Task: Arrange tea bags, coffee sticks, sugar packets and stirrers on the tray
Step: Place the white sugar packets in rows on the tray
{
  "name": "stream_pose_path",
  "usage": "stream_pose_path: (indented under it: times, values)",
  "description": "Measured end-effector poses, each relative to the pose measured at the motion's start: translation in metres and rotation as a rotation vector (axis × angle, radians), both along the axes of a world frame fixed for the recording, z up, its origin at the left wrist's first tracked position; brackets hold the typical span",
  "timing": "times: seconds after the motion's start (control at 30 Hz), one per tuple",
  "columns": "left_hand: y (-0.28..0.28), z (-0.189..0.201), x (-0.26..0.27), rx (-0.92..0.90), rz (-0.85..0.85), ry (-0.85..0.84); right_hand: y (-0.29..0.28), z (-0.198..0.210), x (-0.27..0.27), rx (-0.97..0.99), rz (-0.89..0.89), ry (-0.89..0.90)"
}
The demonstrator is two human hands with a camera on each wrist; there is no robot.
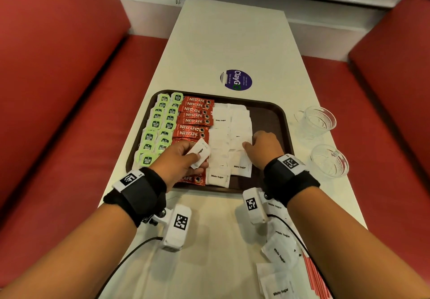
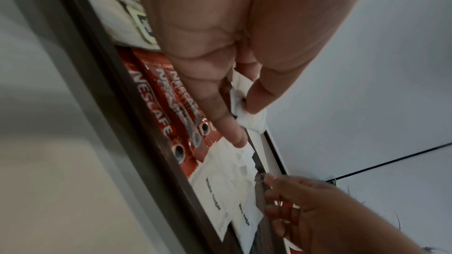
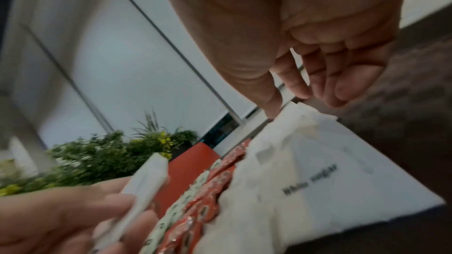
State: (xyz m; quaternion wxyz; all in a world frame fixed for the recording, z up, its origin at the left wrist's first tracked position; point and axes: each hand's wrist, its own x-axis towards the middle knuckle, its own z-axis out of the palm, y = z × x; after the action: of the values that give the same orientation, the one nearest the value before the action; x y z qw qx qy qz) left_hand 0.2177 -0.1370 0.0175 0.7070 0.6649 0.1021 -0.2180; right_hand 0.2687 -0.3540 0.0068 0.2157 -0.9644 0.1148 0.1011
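A dark brown tray (image 1: 274, 114) holds two columns of green tea bags (image 1: 155, 133), a column of red coffee sticks (image 1: 196, 117) and rows of white sugar packets (image 1: 229, 135). My left hand (image 1: 183, 159) hovers over the tray's near middle and pinches a small stack of white sugar packets (image 1: 199, 153), seen in the left wrist view as the held packets (image 2: 247, 107). My right hand (image 1: 260, 146) rests with loosely bent fingers on the right rows of sugar packets (image 3: 318, 171), thumb and fingertips touching the paper.
Loose sugar packets (image 1: 278, 254) and red stirrers (image 1: 314, 277) lie on the white table (image 1: 228, 49) near my right forearm. Two clear glass cups (image 1: 316, 120) (image 1: 329, 160) stand right of the tray. A round purple sticker (image 1: 236, 79) sits behind it. Red benches flank both sides.
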Motion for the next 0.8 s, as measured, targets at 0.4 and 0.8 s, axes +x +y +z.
stream_pose_path:
  times: [0.4, 0.8]
  values:
    - [-0.026, -0.001, -0.006, 0.303, -0.176, -0.229, 0.006, 0.036, -0.048, 0.503, 0.184, -0.081]
    - [-0.039, -0.013, -0.013, 0.969, -0.49, -0.495, -0.012, -0.005, -0.055, 0.301, 0.086, -0.039]
